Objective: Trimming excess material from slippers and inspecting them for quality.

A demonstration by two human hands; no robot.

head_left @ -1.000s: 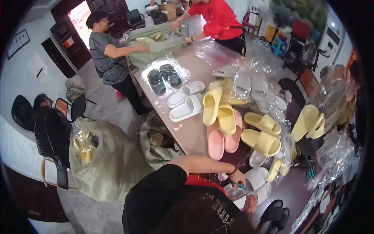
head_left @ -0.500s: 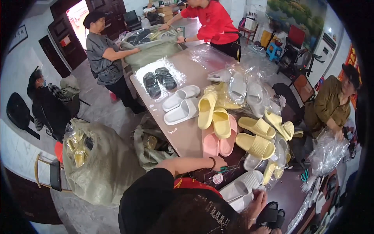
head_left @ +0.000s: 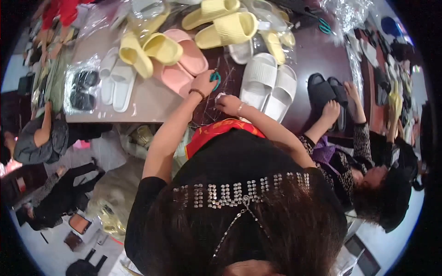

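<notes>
My left hand (head_left: 204, 84), with a beaded bracelet at the wrist, is closed around small teal-handled scissors (head_left: 215, 80) beside the pink slippers (head_left: 191, 57). Just to its right, my right hand (head_left: 229, 105) is bent over the dark table, its fingers pinched on a small pale flower (head_left: 220, 96) that they partly cover. Loose thin threads (head_left: 207, 115) lie around both hands. A pair of white ribbed slippers (head_left: 258, 80) rests right of my right hand. Yellow slippers (head_left: 225, 30) lie beyond my hands.
At right, another person's hands (head_left: 330, 112) hold black slippers (head_left: 321, 92). White slippers (head_left: 120, 85) and bagged black slippers (head_left: 84, 89) lie at left. Another teal-handled pair of scissors (head_left: 325, 26) is far right, near clear plastic bags (head_left: 345, 14). A large sack (head_left: 113, 193) stands below the table.
The view has swung round, so the table now spans the top. My right hand has come from beside the white slippers to the flower; my left hand still has the scissors.
</notes>
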